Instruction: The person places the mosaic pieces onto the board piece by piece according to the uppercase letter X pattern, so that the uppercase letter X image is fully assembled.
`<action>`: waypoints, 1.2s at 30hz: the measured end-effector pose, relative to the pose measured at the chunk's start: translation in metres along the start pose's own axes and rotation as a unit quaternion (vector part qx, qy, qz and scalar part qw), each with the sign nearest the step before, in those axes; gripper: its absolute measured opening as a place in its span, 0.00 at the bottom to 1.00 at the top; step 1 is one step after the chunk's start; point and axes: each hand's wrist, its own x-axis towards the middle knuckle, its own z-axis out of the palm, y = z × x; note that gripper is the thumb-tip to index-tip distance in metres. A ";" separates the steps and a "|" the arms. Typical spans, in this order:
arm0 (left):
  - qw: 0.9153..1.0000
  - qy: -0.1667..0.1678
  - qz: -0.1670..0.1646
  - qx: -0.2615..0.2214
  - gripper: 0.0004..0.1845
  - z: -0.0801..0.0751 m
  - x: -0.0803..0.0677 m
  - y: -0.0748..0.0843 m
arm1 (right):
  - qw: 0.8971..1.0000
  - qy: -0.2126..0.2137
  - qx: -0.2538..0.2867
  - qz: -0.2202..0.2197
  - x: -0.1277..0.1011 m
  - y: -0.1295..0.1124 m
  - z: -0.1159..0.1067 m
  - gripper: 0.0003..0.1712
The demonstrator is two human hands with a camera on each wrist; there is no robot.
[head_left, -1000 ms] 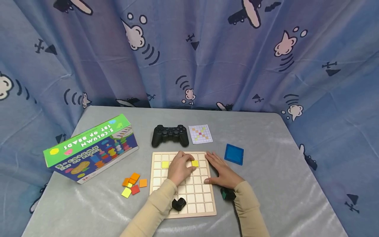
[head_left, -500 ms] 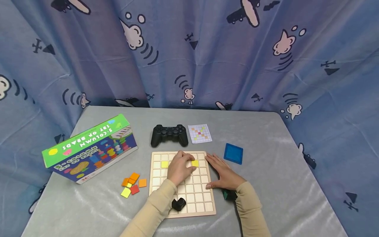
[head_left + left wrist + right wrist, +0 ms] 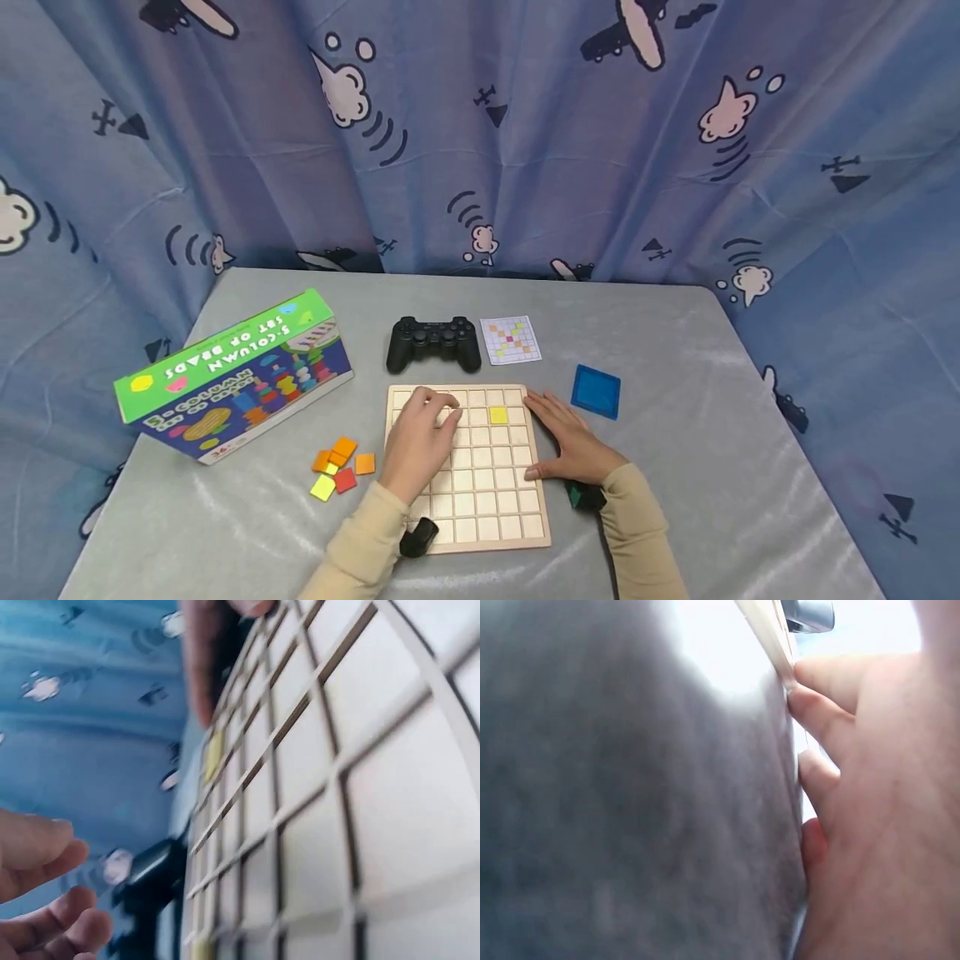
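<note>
Resting on the far-left part of the pale wooden grid board (image 3: 491, 492), the left hand (image 3: 417, 443) lies with fingers loosely bent, their tips near the far row of squares. Whether those fingers hold a tile I cannot tell; the left wrist view shows them loose above the grid (image 3: 315, 787), nothing plainly pinched. Right hand (image 3: 573, 442) lies flat against the right edge of the board, fingers straight and pointing far, thumb touching the board's rim; the right wrist view shows fingertips (image 3: 817, 712) pressed against that thin wooden edge. The two hands are apart, one at each side of the board.

One yellow square tile (image 3: 498, 414) sits in a cell of the second row from the far edge, between the hands, right of the left fingers.

Left of the board, near it on the grey tabletop (image 3: 675, 350), lies a loose heap of orange, red and yellow square tiles (image 3: 340, 467). Further left stands a green and blue cardboard toy box (image 3: 232, 375), tilted. Beyond the board's far edge: a black game controller (image 3: 433, 342), and just right of it a small white pattern card (image 3: 511, 339). A blue square plastic lid (image 3: 596, 390) lies right of the board, near the right hand's fingertips. Blue patterned curtain (image 3: 480, 125) behind the table.
</note>
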 end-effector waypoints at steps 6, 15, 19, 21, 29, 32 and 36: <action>0.995 0.042 -0.085 0.041 0.16 -0.057 -0.032 -0.024 | 1.000 0.011 0.016 -0.003 -0.003 0.001 0.001 0.62; 0.965 -0.029 -0.259 0.038 0.23 -0.105 -0.073 -0.065 | 1.000 0.010 0.016 -0.018 -0.003 0.000 -0.004 0.60; 0.948 -0.069 -0.308 0.034 0.27 -0.107 -0.083 -0.075 | 1.000 0.001 0.018 -0.015 -0.002 0.001 -0.004 0.59; 0.944 -0.084 -0.316 0.035 0.28 -0.107 -0.086 -0.077 | 1.000 -0.003 0.019 -0.013 -0.002 0.001 -0.004 0.58; 0.942 -0.103 -0.316 0.051 0.28 -0.104 -0.087 -0.083 | 0.999 -0.009 0.033 -0.009 0.000 0.001 -0.002 0.58; 0.943 -0.094 -0.313 0.060 0.27 -0.101 -0.088 -0.084 | 0.999 -0.010 0.035 -0.006 0.000 0.001 -0.002 0.58; 0.948 -0.072 -0.304 0.068 0.25 -0.096 -0.089 -0.085 | 0.999 -0.012 0.035 -0.002 -0.001 0.002 -0.002 0.58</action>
